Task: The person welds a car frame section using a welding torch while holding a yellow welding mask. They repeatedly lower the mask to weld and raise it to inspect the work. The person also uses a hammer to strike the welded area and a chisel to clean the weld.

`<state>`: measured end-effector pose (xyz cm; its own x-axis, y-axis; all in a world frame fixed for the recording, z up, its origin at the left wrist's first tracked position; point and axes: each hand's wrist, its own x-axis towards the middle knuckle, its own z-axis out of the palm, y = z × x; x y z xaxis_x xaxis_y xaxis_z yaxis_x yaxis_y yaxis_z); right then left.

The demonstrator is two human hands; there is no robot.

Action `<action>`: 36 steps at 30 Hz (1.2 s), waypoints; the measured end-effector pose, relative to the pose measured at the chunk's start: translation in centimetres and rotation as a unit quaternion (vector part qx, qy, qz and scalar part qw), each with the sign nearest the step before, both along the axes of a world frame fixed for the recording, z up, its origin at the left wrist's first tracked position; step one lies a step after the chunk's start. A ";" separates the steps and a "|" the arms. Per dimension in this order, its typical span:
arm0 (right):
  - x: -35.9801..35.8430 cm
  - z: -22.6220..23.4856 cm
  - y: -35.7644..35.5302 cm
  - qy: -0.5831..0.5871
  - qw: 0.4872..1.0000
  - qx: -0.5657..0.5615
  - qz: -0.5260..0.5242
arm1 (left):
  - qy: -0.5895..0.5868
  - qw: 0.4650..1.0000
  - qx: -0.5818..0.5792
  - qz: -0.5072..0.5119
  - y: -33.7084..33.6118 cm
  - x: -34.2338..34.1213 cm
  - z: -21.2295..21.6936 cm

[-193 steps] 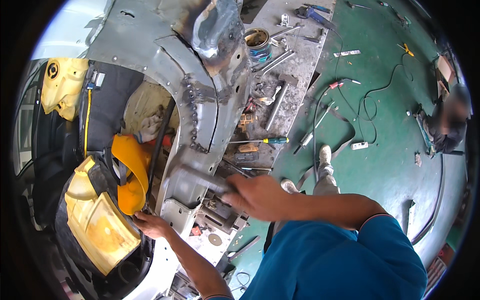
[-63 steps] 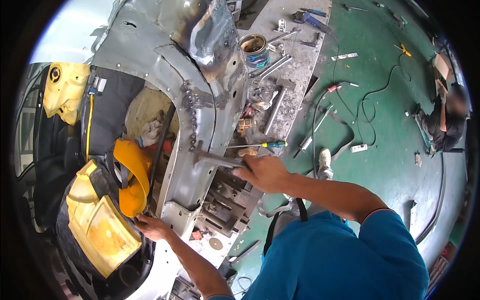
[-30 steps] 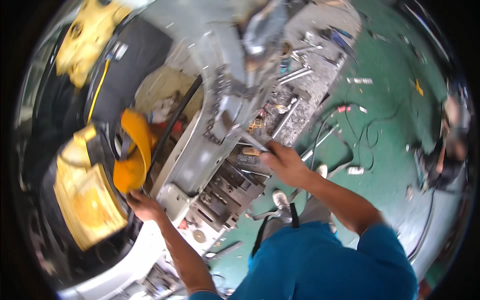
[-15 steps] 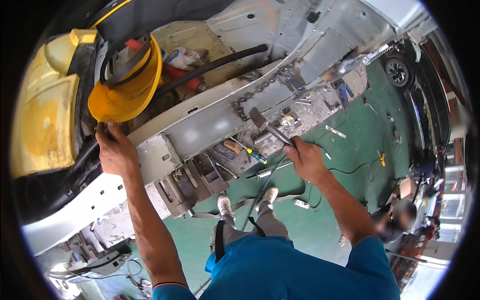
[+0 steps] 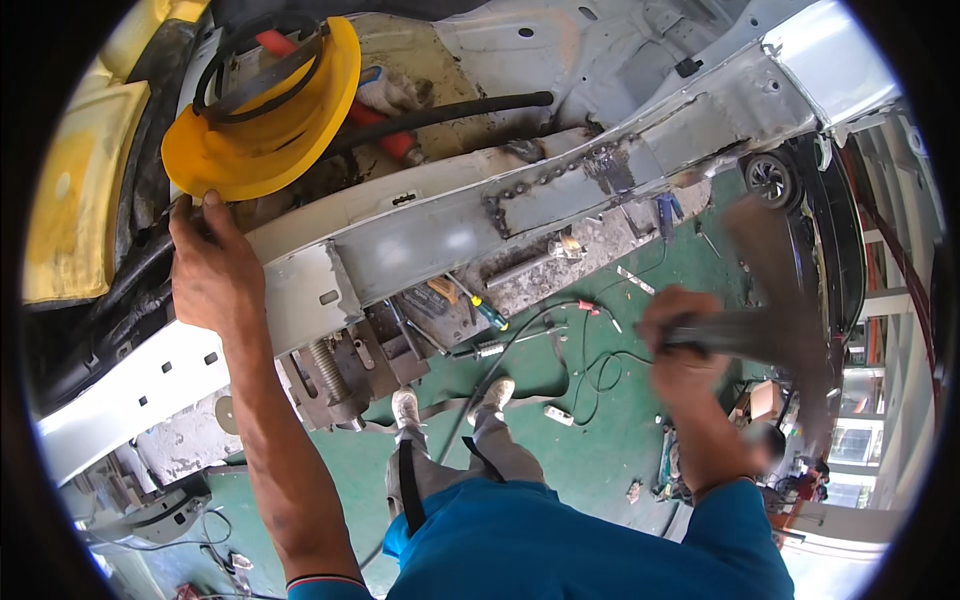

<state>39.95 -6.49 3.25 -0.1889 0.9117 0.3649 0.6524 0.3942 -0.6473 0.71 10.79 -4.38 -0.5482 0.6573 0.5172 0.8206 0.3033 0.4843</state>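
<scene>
My left hand (image 5: pixel 218 270) reaches over the white sill at the left. Its bent fingers are at the lower rim of a yellow helmet-like shell (image 5: pixel 270 165) with dark bands inside; the grip is partly hidden. Raised at the right, above floor level, my right hand (image 5: pixel 682 345) is closed around the handle of a hammer (image 5: pixel 775 320), its head smeared by motion. Between my hands runs the car body's grey metal sill (image 5: pixel 420 245), with a row of dark weld spots (image 5: pixel 540 180) and a burnt patch along its seam.
Tools, including a green-and-yellow screwdriver (image 5: pixel 490 312), lie on the bench (image 5: pixel 520 265) under the sill, beside a clamp with a thick threaded screw (image 5: pixel 327 370). Cables (image 5: pixel 600 370) snake over the green floor (image 5: pixel 520 440). A car wheel (image 5: pixel 768 178) stands at the far right.
My right hand has lifted the hammer away from the weld seam, up and to the right. My left hand stays at the yellow shell, which is tilted slightly differently. The whole view has shifted.
</scene>
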 end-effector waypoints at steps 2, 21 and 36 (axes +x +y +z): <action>-0.9 -4.3 1.0 -0.176 0.980 -0.015 -0.091 | -0.007 1.000 -0.002 -0.001 0.0 0.0 0.0; 1.9 -8.8 0.3 0.063 0.926 -0.312 -0.203 | 0.004 1.000 -0.008 -0.005 -0.2 -0.1 0.0; 1.4 -8.7 1.1 0.211 0.890 -0.365 -0.172 | -0.003 0.999 0.002 0.031 0.2 0.0 0.4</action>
